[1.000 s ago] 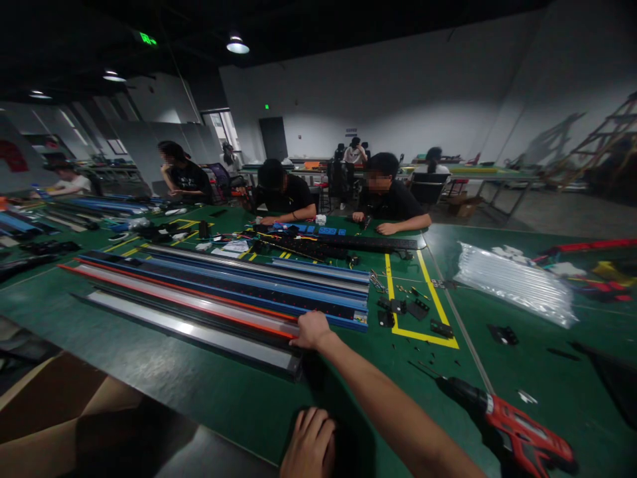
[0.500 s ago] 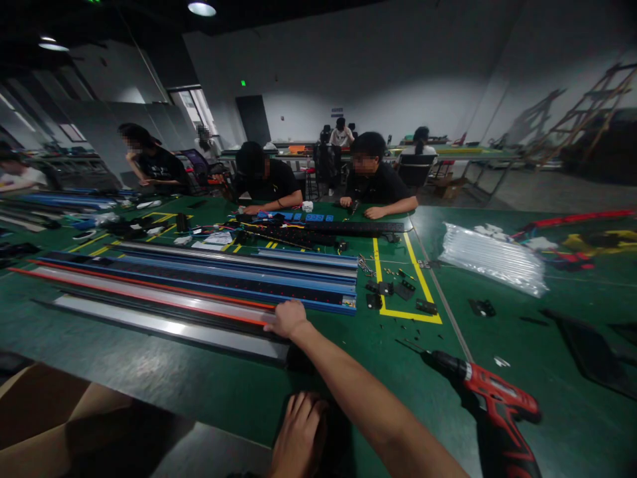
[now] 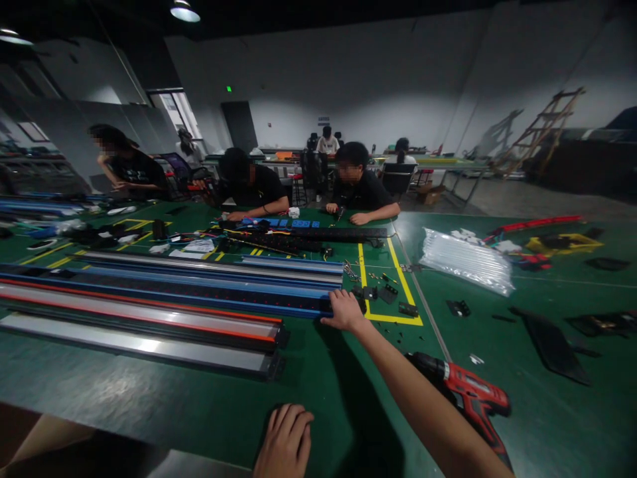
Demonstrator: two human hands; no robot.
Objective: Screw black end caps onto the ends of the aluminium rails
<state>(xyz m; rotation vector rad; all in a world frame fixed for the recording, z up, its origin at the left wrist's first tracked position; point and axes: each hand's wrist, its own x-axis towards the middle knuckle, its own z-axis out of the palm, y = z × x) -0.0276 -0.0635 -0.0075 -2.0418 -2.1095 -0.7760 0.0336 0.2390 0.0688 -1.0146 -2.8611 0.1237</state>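
Observation:
Several long metal rails lie side by side across the green table. My right hand (image 3: 344, 311) reaches out to the right end of a blue-edged rail (image 3: 279, 302) with a dark inner strip, its fingers curled over that end. Nearer to me are a rail with red-orange edges (image 3: 164, 312) and a silver rail with a dark end piece (image 3: 149, 346); neither is touched. My left hand (image 3: 286, 441) rests at the table's near edge, fingers loosely stretched, holding nothing visible.
A red cordless drill (image 3: 475, 392) lies to the right of my right arm. Small black brackets (image 3: 388, 294) and screws sit by yellow tape lines. Farther right are clear plastic packaging (image 3: 468, 260) and a dark flat panel (image 3: 552, 348). Across the table, two people (image 3: 365, 189) lean over parts.
My right hand has moved away from the red-orange-edged rail, to the right and farther out, onto the blue-edged rail's end. The view has turned slightly; my left hand stays near the table's edge.

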